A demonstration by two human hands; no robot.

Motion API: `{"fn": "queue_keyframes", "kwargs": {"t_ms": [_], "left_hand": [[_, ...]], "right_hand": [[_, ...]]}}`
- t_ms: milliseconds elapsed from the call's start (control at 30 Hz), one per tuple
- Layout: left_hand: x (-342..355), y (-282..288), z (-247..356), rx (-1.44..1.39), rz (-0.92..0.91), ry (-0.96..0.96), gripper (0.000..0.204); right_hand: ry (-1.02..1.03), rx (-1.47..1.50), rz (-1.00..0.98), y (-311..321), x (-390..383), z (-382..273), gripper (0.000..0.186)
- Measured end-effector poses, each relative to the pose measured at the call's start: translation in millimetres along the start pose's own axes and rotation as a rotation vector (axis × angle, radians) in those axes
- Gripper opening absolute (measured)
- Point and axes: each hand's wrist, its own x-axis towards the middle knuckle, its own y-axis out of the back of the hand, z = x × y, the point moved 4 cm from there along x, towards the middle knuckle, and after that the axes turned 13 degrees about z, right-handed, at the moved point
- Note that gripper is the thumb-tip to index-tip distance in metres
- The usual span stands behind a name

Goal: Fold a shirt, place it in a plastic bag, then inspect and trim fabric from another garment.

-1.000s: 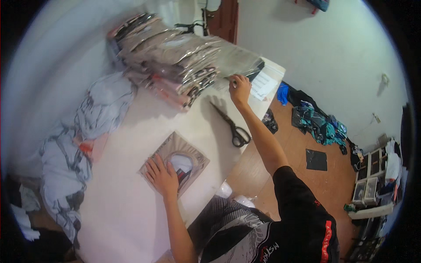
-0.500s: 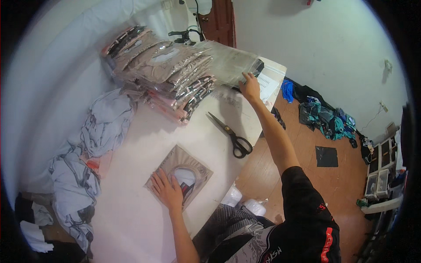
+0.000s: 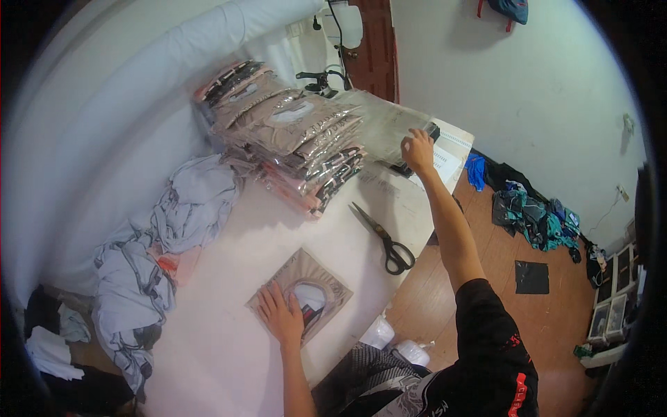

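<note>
My left hand lies flat, fingers spread, on a folded beige shirt in a clear bag near the table's front edge. Its neck opening faces up and shows a lighter inside with a dark label. Farther off, my right hand is at the right edge of a pile of flat clear plastic bags, its fingers curled together. Whatever is between those fingertips is too small to make out. Black-handled scissors lie partly spread on the white table, between my two hands.
A tall stack of bagged folded shirts stands at the back left. Crumpled pale grey cloth lines the table's left side. A spiral notebook lies at the far right corner. Clothes are heaped on the floor by the wall.
The view has shifted, so the whole scene sits lower and farther right. My right fingers have curled in at the bags' edge. My left hand stays on the bagged shirt.
</note>
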Motion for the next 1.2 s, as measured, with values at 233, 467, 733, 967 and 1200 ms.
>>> {"fn": "queue_keyframes", "kwargs": {"t_ms": [233,467,733,967,1200], "left_hand": [[-2,0,4,-0.004,0.0,0.011,0.055],[-6,-4,6,-0.015,0.006,0.009,0.055],[-8,-1,3,-0.017,0.007,0.044,0.057],[-50,36,-23,-0.053,-0.054,0.105,0.063],[-87,97,-48,-0.863,0.001,0.393,0.069]], "right_hand": [[0.149,0.006,-0.179,-10,-6,8,0.024],[0.12,0.017,0.291,58,46,2,0.019],[0.191,0.429,0.225,197,-55,-133,0.023],[0.138,0.773,-0.158,259,-192,-281,0.03],[-0.032,1.119,-0.41,254,-209,-393,0.031]]}}
